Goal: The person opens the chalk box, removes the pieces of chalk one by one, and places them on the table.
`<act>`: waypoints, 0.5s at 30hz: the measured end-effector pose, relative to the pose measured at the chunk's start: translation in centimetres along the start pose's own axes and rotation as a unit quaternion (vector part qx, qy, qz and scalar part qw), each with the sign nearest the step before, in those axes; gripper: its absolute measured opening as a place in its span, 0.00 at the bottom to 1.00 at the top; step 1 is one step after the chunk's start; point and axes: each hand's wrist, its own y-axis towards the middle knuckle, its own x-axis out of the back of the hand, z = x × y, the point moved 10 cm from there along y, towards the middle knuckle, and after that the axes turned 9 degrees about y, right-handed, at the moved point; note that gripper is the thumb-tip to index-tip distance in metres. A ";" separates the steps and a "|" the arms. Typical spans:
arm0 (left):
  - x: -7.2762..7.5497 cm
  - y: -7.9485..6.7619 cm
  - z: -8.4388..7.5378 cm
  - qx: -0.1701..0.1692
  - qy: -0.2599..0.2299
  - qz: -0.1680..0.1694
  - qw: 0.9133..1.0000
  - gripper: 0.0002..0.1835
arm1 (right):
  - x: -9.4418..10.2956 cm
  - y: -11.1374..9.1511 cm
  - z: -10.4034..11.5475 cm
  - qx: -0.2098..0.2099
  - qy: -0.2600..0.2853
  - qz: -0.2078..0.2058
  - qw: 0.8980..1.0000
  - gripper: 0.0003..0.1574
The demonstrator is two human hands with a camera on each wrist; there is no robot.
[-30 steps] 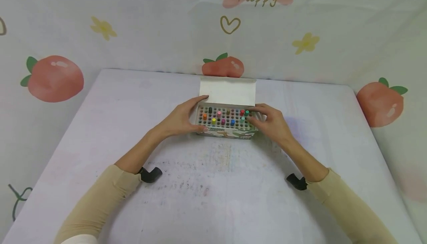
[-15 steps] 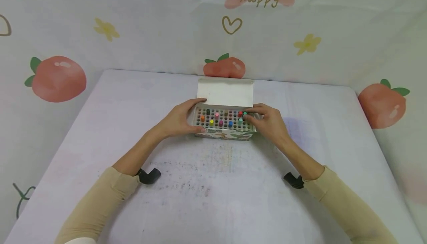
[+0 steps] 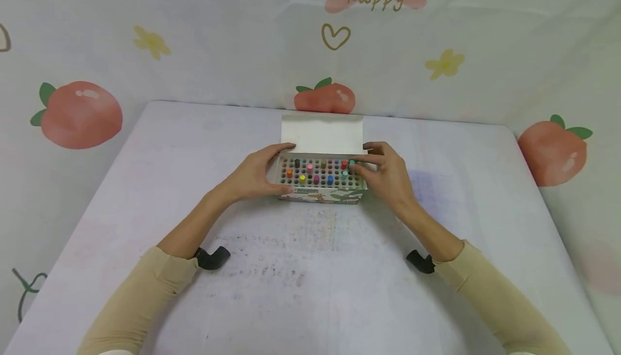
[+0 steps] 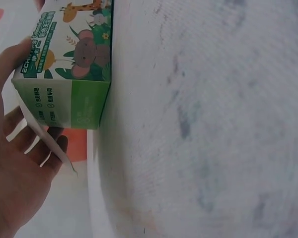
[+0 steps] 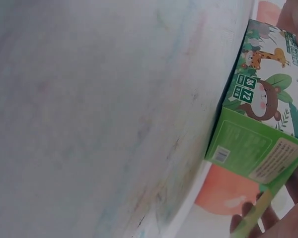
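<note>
An open box of chalk stands on the table, colored chalk sticks poking up from its holed insert. My left hand holds the box's left end, thumb at the front and fingers at the back. Its printed front and green end show in the left wrist view, beside my left hand. At the right end, thumb and index finger of my right hand pinch a green chalk stick at the back corner. Red chalk and pale teal chalk stand close by. The right wrist view hides the pinch.
The box's white lid stands raised at the back. A white table with colored smudges spreads around the box. Behind it hangs a fruit-printed cloth. Black curved pieces sit at both wrists.
The box has slid slightly left with both hands. My right thumb and index finger have closed in on the green chalk stick.
</note>
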 end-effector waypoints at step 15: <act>0.1 -0.1 -0.1 0.008 -0.003 0.001 1.000 0.53 | 0.4 0.3 2.1 0.077 -0.028 -0.031 0.996 0.09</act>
